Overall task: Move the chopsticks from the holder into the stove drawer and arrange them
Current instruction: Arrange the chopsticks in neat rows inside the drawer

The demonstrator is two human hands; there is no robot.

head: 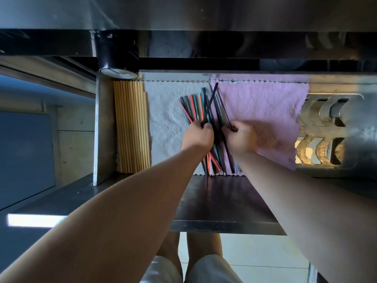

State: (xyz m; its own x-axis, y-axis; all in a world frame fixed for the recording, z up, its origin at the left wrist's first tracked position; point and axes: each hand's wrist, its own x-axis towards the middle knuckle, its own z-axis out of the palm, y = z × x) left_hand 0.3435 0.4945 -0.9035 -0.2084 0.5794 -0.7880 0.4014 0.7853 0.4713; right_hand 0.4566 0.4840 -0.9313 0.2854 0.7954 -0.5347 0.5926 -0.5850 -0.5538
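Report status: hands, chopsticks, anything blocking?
Left hand gripping dark chopstick; right hand pinching another. Coloured chopsticks lie crossed on cloths in drawer, unsorted. Wooden chopsticks lined up left. No obstruction.

white cloth [165,121] beside pink cloth [263,111].

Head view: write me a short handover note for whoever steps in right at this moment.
Left hand: closed on a dark chopstick from the pile.
Right hand: pinching another dark chopstick.
Coloured chopsticks: in the drawer, crossed in a loose pile where the white cloth meets the pink cloth.
Done: wooden chopsticks lie in a neat row at the left.
Left: straighten the coloured ones.
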